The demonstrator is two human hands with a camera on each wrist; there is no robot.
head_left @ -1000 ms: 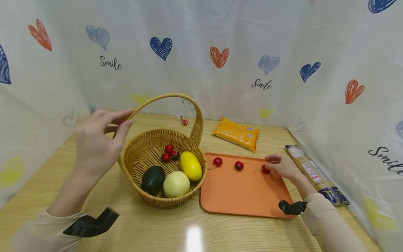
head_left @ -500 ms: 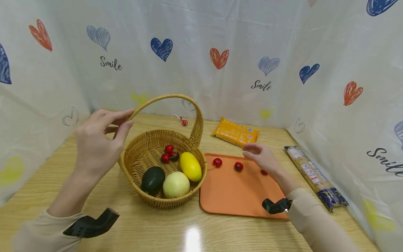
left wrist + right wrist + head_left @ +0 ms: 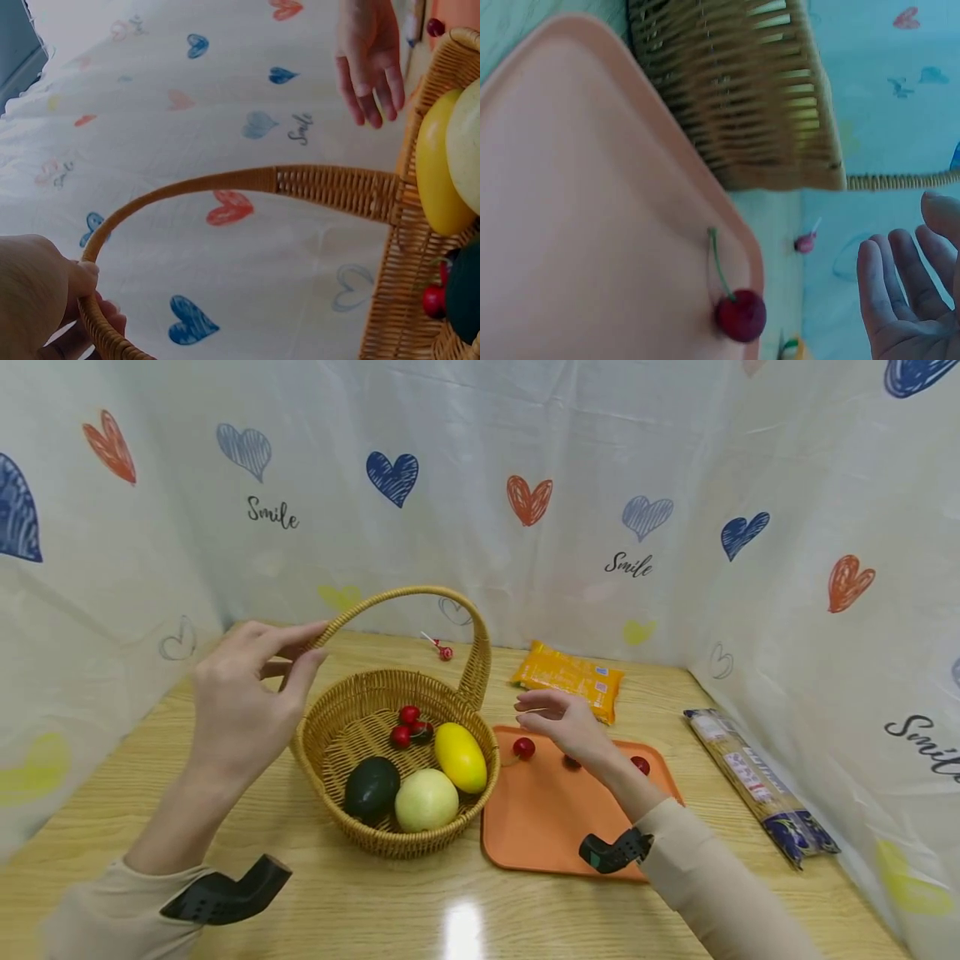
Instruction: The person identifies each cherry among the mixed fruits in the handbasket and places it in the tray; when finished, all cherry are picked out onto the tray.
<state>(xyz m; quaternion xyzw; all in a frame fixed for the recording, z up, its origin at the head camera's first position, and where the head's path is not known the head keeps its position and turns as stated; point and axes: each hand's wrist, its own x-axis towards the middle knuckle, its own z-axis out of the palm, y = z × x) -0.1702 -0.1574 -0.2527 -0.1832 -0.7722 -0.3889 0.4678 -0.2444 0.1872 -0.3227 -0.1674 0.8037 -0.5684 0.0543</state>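
My left hand (image 3: 251,693) pinches the handle (image 3: 217,182) of a wicker basket (image 3: 393,842) between thumb and fingers. Inside the basket lie a dark green avocado (image 3: 372,787), a pale green round fruit (image 3: 426,800), a yellow oval fruit (image 3: 461,757) and three cherries (image 3: 401,737). My right hand (image 3: 566,722), fingers relaxed and holding nothing, hovers over the far edge of an orange tray (image 3: 540,827). Three cherries are on that tray: one (image 3: 523,747) with a stem near the basket, one (image 3: 572,762) partly behind the right hand, and one (image 3: 640,765) at the right.
Behind the tray lies an orange packet (image 3: 570,677). A long clear packet (image 3: 757,781) rests to the right, close to the curtain (image 3: 810,693). Beyond the basket is a red lollipop (image 3: 444,652) on the wooden table (image 3: 360,902).
My right hand has left the rightmost cherry, which stays on the tray, and has moved left toward the basket with nothing in it. My left hand keeps its grip on the basket handle.
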